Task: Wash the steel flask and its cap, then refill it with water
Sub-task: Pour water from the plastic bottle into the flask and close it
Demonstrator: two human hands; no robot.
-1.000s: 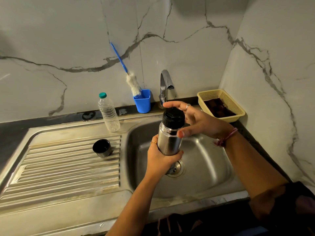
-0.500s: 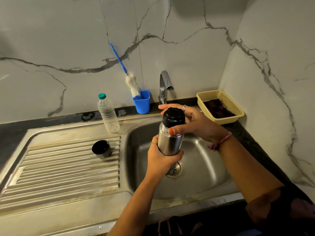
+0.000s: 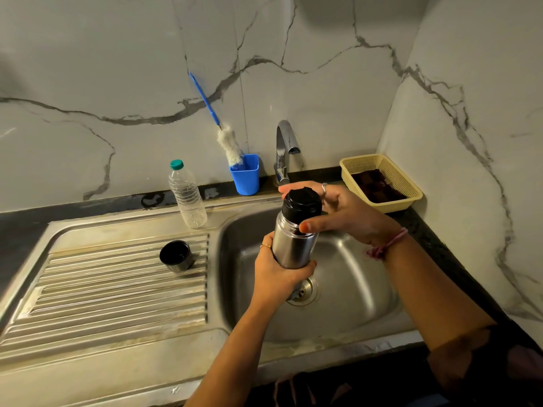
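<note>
Basket (image 3: 407, 183) contents (dark, indistinct)

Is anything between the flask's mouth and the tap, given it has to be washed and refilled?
Yes: the black stopper sits on the steel flask, covering its mouth. The right hand holds that stopper; the left hand grips the body. The tap behind is otherwise unobstructed.

White marble-look wall (image 3: 117, 69) with grey veins, meeting a side wall (image 3: 470, 98) in the right corner. Dark stone counter (image 3: 20, 227) along the back. Steel sink (image 3: 352, 289) with ribbed drainboard (image 3: 102, 289) at left. Chrome tap (image 3: 283, 148) against the wall. Lighting dim, even.
</note>
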